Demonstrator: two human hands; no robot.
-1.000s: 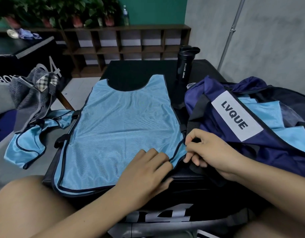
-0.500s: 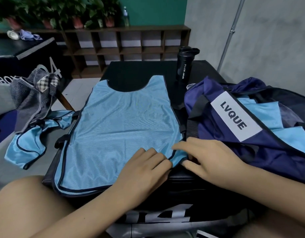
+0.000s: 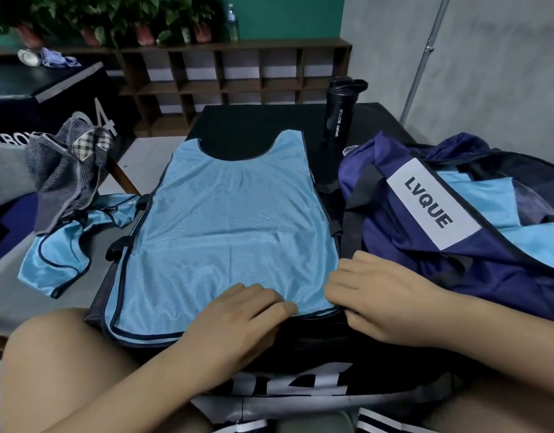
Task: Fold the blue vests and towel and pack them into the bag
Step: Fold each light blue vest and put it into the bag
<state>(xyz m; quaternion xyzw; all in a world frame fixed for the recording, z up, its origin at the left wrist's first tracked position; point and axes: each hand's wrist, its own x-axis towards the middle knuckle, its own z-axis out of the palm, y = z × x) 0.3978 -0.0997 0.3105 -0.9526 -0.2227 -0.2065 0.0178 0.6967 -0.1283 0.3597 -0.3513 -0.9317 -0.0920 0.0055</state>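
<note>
blue vest point(image 3: 232, 232): flat on table point(image 3: 238, 120)
left hand point(image 3: 238, 310): rests on near hem
right hand point(image 3: 382, 295): at near-right corner, grip unclear

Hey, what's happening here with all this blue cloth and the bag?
A person is at work on a blue vest, spread flat on a black table. The left hand rests on its near hem; the right hand is at its near right corner. A navy bag beside it already holds blue cloth. A second vest and a grey towel lie crumpled to the left.
</note>
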